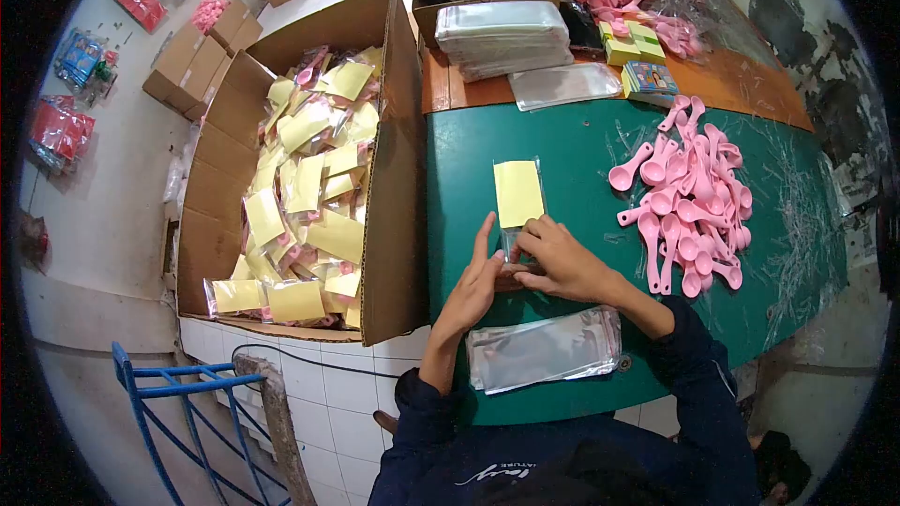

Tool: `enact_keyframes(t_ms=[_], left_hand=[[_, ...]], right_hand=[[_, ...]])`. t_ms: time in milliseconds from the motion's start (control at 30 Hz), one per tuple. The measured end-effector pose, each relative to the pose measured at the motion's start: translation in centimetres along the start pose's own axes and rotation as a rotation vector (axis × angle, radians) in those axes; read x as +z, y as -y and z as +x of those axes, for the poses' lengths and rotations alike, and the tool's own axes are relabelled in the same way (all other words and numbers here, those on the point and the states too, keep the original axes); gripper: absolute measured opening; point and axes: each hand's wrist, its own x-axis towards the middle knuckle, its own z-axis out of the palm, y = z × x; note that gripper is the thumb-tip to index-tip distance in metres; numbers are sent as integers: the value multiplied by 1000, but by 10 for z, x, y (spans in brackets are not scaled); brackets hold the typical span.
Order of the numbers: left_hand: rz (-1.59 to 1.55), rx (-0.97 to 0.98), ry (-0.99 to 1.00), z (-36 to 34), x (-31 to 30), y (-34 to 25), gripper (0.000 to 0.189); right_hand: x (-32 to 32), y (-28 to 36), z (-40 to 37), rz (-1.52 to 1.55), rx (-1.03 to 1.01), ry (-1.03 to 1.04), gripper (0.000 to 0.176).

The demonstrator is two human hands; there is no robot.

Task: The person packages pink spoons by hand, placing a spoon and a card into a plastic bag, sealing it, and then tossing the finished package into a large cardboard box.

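A clear plastic bag (509,238) with a yellow card (518,194) in its far part lies on the green table. My left hand (476,288) is at the near end of the bag, its index finger stretched up along the left side and its thumb and other fingers closed at the bag's edge. From the right, my right hand (561,262) pinches the same end with bent fingers. What lies under the fingertips is partly hidden. Just in front of my body is a stack of flat clear bags (544,351).
Pink spoons (689,206) are heaped at the right. A large cardboard box (394,178) of filled bags with yellow cards stands at the left. Bag stacks (502,33) and small card stacks (647,80) sit at the back. A blue metal frame (178,394) stands lower left.
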Motion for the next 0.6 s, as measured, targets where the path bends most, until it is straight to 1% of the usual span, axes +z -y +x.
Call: enact_keyframes(t_ms=[67, 167, 267, 367, 467, 533, 567, 600], left_hand=[[-27, -26, -17, 2, -1, 3, 54], [-201, -137, -18, 2, 3, -5, 55], [-214, -104, -12, 8, -2, 6, 57], [-108, -42, -43, 9, 2, 3, 60], [-33, 45, -191, 9, 8, -1, 60], [-49, -11, -95, 6, 5, 0, 52], [-55, -39, -48, 5, 3, 0, 49], [-91, -46, -39, 6, 2, 0, 42]], right_hand=[[-3, 3, 0, -24, -8, 3, 23], [3, 7, -1, -165, -14, 3, 22], [8, 10, -3, -196, -96, -33, 21], [7, 15, -5, -114, -143, 22, 19], [-19, 13, -6, 447, -243, 305, 17], [-65, 8, -13, 588, -139, 376, 17], [-99, -5, -20, 644, -91, 396, 18], [-134, -29, -43, 637, 102, 340, 15]])
